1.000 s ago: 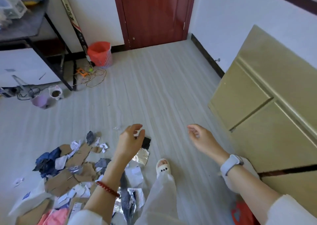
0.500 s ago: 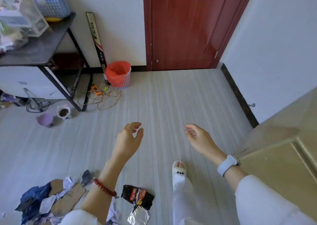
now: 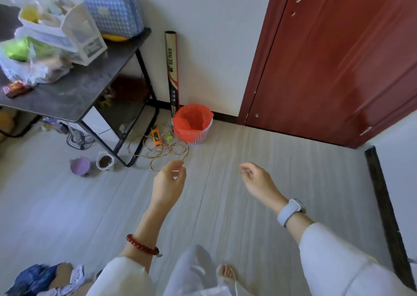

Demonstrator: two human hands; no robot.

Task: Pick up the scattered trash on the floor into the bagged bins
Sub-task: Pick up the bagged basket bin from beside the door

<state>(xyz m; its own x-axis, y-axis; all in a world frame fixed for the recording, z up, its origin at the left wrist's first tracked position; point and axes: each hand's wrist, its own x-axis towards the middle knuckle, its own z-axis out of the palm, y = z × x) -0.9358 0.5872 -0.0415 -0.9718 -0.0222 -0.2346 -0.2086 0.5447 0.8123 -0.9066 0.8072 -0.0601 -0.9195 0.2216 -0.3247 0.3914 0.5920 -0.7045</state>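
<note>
Left hand (image 3: 168,181): raised over the floor, fingers loosely curled, grasping nothing visible. Right hand (image 3: 259,179): raised likewise, fingers relaxed and curled, nothing in it. A red bead bracelet (image 3: 141,246) circles the left wrist; a pale watch (image 3: 290,212) circles the right. The grey plank floor (image 3: 259,216) lies bare beneath both hands. Scattered trash (image 3: 45,278), blue scraps, cardboard and paper, lies at the floor's near-left corner. The bin with a red bag (image 3: 193,123) stands against the far wall, beside the dark red door (image 3: 338,59). A tangled cord (image 3: 160,148) lies just left of the bin. A dark table (image 3: 74,92) stands at far left, with a racket tube (image 3: 172,70) leaning on the wall between table and bin.
</note>
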